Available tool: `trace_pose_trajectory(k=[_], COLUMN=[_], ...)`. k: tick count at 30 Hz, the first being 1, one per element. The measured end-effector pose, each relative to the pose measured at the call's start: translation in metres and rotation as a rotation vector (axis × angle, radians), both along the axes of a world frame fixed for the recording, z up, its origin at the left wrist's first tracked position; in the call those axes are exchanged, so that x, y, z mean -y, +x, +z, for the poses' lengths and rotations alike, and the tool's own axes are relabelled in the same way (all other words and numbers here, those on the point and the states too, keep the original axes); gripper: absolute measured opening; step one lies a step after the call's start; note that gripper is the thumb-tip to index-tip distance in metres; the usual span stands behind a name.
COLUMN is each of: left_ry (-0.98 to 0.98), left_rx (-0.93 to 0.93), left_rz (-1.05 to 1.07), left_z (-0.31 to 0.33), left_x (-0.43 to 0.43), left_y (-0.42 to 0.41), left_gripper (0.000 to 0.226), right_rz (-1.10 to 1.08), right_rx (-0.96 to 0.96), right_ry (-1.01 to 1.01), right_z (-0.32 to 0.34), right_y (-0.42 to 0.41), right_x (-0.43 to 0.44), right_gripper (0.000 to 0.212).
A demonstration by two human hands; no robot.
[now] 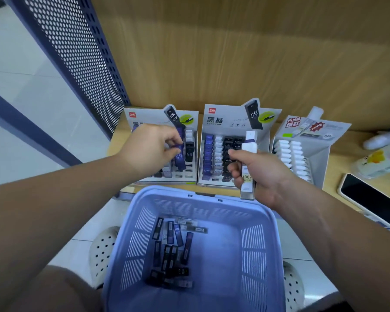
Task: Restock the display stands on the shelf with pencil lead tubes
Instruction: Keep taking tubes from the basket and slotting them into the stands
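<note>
A light wooden shelf (340,156) runs across the middle of the frame, backed by a wood-grain panel (234,52). A blue perforated metal side panel (81,59) slants down the upper left, with pale floor tiles (20,86) beyond it.

Three card display stands sit side by side on the shelf. The left stand (144,114) and the middle stand (232,115) carry a red "deli" logo and a printed tube marked "HB 0.7"; the middle one also reads "黑晶". The right stand (324,152) shows "TOP" and "100" and holds white-capped tubes.

The left hand (149,149) pinches a purple tube (180,154) marked "HB 0.7" over the left stand. The right hand (257,174) grips a clear white-capped tube (247,185) labelled "100" in front of the middle stand.

At lower centre, a lavender basket (171,191) holds loose dark tubes (171,248). A phone (369,199) lies on the shelf at the right edge.
</note>
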State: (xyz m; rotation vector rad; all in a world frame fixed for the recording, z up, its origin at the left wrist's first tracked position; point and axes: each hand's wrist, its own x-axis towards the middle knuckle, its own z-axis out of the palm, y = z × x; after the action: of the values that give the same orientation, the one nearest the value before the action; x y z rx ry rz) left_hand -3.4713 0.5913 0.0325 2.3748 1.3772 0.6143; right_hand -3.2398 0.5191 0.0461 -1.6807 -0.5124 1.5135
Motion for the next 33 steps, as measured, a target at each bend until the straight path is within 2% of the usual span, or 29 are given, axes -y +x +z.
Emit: trace_pose_trajectory(k=[6,15,24,27,28,30,31,33], left_ry=[-0.056,0.026,0.074,0.101,0.106,0.092,0.017,-0.317], left_rx=[-0.125,-0.105,-0.178,-0.248,-0.258,-0.187,-0.077,0.208], left_rz=[0.002,-0.017,-0.088,-0.089,-0.081,-0.042,-0.02,0.012], left_z=[-0.03,-0.039,-0.049,-0.046,-0.041,-0.025,-0.012,0.01], left_x=[-0.008,-0.009,-0.005,-0.002,0.001,0.009,0.017,0.037], left_y=[-0.003,-0.004,-0.006,-0.001,0.003,0.018,0.03,0.055], left_gripper=[0.006,0.005,0.006,0.004,0.009,0.018,0.02,0.021], right_rz=[-0.011,-0.024,-0.033,-0.038,-0.05,-0.073,-0.083,-0.096], right_rx=[-0.022,-0.048,-0.048,-0.11,-0.138,-0.19,-0.204,-0.192], right_ry=[0.044,0.087,0.092,0.077,0.07,0.069,0.081,0.111], right_z=[0.001,0.005,0.007,0.01,0.011,0.013,0.014,0.016], right_y=[0.012,0.023,0.024,0.023,0.022,0.019,0.017,0.014], right_x=[0.008,0.01,0.011,0.012,0.012,0.011,0.01,0.008], right_gripper=[0.012,0.011,0.016,0.02,0.021,0.022,0.023,0.028])
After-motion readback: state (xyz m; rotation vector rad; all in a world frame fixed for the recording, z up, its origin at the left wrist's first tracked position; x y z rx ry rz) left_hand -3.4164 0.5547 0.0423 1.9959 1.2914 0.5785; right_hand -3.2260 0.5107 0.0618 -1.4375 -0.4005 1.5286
